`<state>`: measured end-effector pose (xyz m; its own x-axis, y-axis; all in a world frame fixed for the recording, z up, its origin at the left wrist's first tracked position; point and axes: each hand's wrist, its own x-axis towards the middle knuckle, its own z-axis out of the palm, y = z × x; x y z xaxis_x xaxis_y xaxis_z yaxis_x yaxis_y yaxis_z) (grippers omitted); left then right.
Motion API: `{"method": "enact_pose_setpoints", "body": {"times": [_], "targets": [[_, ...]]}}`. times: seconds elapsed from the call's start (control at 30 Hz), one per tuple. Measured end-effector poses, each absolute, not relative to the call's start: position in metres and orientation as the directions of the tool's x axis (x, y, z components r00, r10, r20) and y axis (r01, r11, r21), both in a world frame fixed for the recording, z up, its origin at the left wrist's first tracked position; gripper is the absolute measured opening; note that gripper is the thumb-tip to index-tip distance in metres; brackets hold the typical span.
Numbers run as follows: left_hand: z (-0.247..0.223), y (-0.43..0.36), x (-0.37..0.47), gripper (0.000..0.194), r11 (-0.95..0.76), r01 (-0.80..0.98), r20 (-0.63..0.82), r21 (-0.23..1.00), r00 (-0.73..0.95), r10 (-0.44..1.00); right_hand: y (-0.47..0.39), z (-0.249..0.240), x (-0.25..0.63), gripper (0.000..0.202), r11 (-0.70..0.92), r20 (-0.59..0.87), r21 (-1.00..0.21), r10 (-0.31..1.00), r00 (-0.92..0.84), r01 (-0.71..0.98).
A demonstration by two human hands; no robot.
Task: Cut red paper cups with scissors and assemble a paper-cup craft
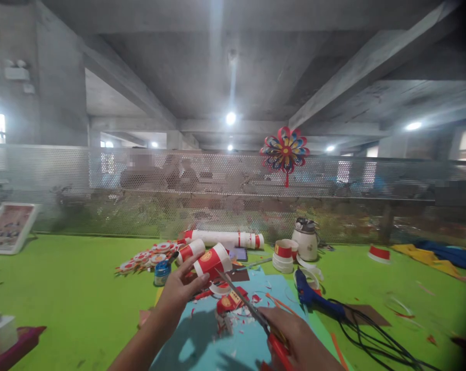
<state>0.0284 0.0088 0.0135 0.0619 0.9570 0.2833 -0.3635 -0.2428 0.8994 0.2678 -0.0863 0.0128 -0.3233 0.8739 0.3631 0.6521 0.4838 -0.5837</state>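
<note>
My left hand (179,286) is closed round a red and white paper cup (213,262), which is tilted with its rim to the right. In my right hand (295,335) is a pair of scissors (252,306) with red handles. Its blades point up and left, their tips at the cup's lower rim; whether they touch it I cannot tell. Under the hands lies a light blue sheet (202,330) strewn with red and white paper scraps (233,300). Another red and white cup (190,251) lies just behind the held one.
A blue glue gun (318,298) with a black cord lies to the right. Cup pieces (283,256) and a kettle-like pot (305,241) stand behind. At left are a blue jar (162,273) and flower-like paper pieces (140,260). A perforated screen (225,206) borders the green table (82,288).
</note>
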Motion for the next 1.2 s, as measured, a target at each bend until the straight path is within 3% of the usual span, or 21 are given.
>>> {"method": "enact_pose_setpoints", "body": {"times": [0.4, 0.5, 0.73, 0.87, 1.07, 1.2], "targets": [[0.005, 0.010, 0.037, 0.066, -0.324, -0.298, 0.351, 0.898, 0.041, 0.935, -0.078, -0.012, 0.276, 0.046, 0.432, 0.371, -0.568, 0.894, -0.250, 0.701], [0.008, 0.004, 0.037, 0.062, -0.335, -0.302, 0.368, 0.893, 0.058, 0.928, -0.078, -0.010, 0.277, 0.051, 0.430, 0.341, -0.519, 0.897, -0.283, 0.738], [0.017, -0.006, 0.036, 0.059, -0.298, -0.278, 0.339, 0.913, 0.112, 0.934, -0.081, -0.003, 0.276, 0.062, 0.246, 0.177, -0.356, 0.965, -0.193, 0.902], [0.013, -0.003, 0.037, 0.064, -0.311, -0.265, 0.343, 0.913, 0.085, 0.935, -0.081, 0.000, 0.271, 0.062, 0.226, 0.161, -0.283, 0.969, -0.186, 0.932], [0.007, 0.004, 0.035, 0.083, -0.261, -0.241, 0.300, 0.935, 0.140, 0.944, -0.086, -0.007, 0.271, 0.058, 0.251, 0.234, -0.310, 0.955, -0.183, 0.917], [0.007, 0.002, 0.034, 0.080, -0.255, -0.265, 0.301, 0.930, 0.152, 0.941, -0.094, 0.000, 0.264, 0.056, 0.238, 0.209, -0.305, 0.961, -0.179, 0.922]]}}
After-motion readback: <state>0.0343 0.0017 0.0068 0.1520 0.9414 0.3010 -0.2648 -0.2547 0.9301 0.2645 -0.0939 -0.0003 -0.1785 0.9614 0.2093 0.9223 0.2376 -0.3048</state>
